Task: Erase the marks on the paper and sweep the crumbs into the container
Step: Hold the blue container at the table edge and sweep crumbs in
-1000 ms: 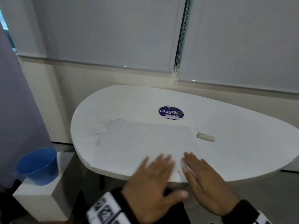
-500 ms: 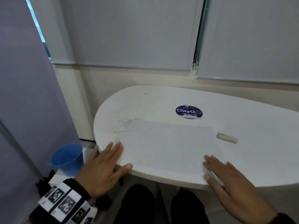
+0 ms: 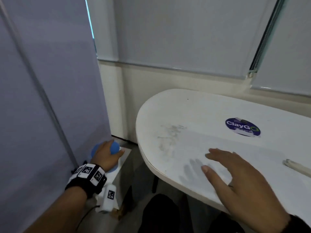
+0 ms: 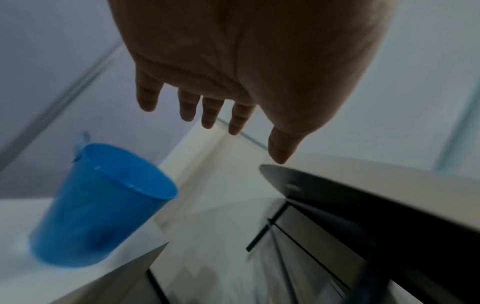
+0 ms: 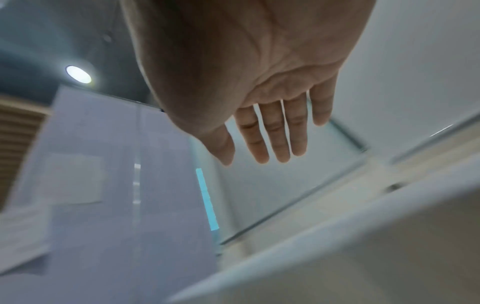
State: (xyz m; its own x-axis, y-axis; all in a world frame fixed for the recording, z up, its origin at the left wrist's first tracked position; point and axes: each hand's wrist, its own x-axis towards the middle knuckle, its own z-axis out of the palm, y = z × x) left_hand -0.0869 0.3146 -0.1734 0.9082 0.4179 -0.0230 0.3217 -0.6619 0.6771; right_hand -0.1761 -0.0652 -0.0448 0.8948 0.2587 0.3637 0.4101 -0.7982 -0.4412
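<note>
A white sheet of paper (image 3: 244, 148) lies on the white oval table (image 3: 210, 108). Grey crumbs and smudges (image 3: 170, 137) sit near the sheet's far left corner. A white eraser (image 3: 296, 167) lies to the right of the sheet. My right hand (image 3: 223, 165) hovers flat just over the paper, fingers straight, casting a shadow on it; the right wrist view shows this right hand (image 5: 272, 144) holding nothing. A blue cup (image 3: 116, 147) stands on a low white box left of the table. My left hand (image 3: 107, 152) reaches over it. In the left wrist view the left hand (image 4: 221, 117) is spread above the blue cup (image 4: 103, 205), apart from it.
The white box (image 3: 125, 158) stands beside a grey partition panel (image 3: 50, 98). A round purple sticker (image 3: 242, 126) is on the table behind the paper. Window blinds (image 3: 185, 39) hang behind the table. The table's black leg (image 3: 155, 184) stands below its rounded left edge.
My left hand left the table's front edge and dropped down left to the blue cup. My right hand slid left over the paper. The view swung left.
</note>
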